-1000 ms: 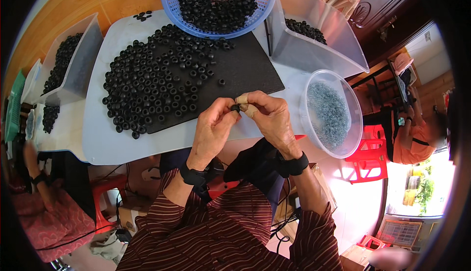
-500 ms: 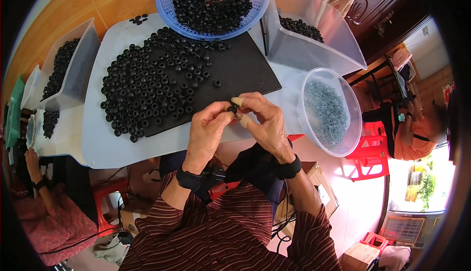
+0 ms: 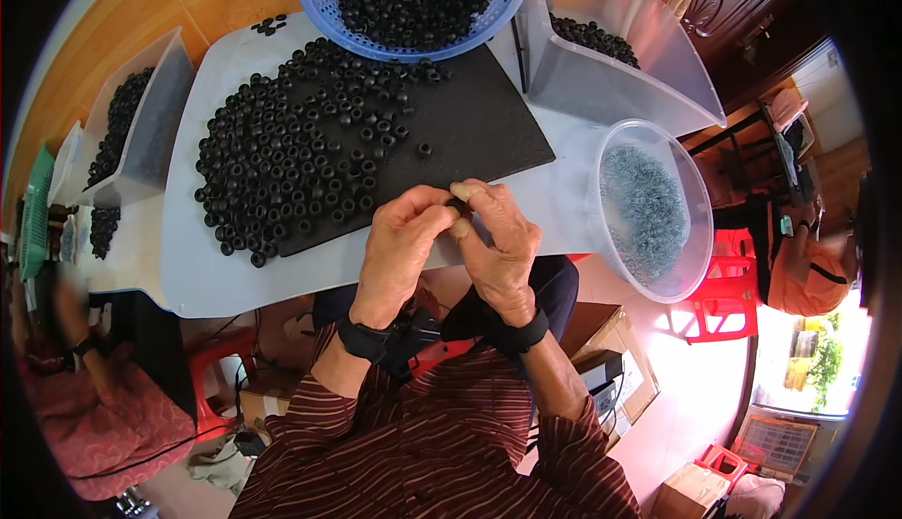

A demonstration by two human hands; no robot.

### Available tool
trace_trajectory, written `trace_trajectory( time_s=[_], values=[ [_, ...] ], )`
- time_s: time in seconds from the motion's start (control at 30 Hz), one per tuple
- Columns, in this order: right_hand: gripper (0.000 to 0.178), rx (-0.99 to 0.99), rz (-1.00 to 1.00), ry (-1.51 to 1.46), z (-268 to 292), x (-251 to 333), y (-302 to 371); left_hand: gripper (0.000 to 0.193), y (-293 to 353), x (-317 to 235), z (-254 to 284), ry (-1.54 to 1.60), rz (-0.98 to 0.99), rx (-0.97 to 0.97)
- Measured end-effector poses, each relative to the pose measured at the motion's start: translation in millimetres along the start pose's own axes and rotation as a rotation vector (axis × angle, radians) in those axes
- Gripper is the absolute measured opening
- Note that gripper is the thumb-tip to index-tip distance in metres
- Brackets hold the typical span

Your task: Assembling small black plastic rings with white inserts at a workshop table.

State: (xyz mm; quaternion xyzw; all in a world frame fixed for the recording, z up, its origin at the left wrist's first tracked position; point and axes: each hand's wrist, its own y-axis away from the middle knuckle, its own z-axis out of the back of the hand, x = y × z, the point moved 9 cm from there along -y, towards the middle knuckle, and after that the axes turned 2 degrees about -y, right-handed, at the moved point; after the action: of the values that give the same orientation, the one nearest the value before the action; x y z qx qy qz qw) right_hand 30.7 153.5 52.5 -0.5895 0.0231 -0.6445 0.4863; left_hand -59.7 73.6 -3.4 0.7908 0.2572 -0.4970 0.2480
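My left hand [image 3: 399,251] and my right hand [image 3: 503,247] meet over the near edge of the table. Between their fingertips they pinch a small black ring-shaped part [image 3: 457,206], mostly covered by the fingers. Pale covers sit on the thumb and forefinger tips of my right hand. Just beyond my hands lies a black mat [image 3: 498,124], its left part covered by a spread of black ring-shaped parts [image 3: 282,148]. One loose ring [image 3: 425,150] lies apart on the mat.
A blue basket [image 3: 308,12] of black rings stands at the back, beside a clear bin [image 3: 601,92]. To the right, a clear bowl [image 3: 700,209] holds small bluish pieces. Another clear bin [image 3: 160,134] stands left. Co-workers sit on both sides, near red stools [image 3: 728,303].
The view has shifted slightly. My right hand's fingers have closed in tighter around the black part, which both hands still hold. The co-worker's hand at left has moved and is blurred.
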Motion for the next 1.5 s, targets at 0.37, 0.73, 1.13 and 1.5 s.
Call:
trace_trajectory(
  time_s=[0.37, 0.73, 1.13, 1.5],
  values=[
    [0.038, 0.007, -0.108, -0.068, -1.6, -5.3, 2.7, 0.013, 3.8, -2.0, -3.2, 0.043, -0.021, 0.01],
    [0.038, 0.0, -0.081, -0.086, 1.0, -4.1, 2.8, 0.012, 2.5, 0.1, -3.7, 0.05, -0.016, 0.026],
    [0.037, -0.134, -0.216, -0.286, 12.4, -30.2, 10.5, 0.022, 11.5, -25.1, -20.4, -0.33, -0.285, -0.087],
    [0.039, -0.133, -0.205, -0.218, 16.7, -20.0, 5.4, 0.025, 8.0, -30.7, -36.4, -0.451, -0.263, -0.008]
  ],
)
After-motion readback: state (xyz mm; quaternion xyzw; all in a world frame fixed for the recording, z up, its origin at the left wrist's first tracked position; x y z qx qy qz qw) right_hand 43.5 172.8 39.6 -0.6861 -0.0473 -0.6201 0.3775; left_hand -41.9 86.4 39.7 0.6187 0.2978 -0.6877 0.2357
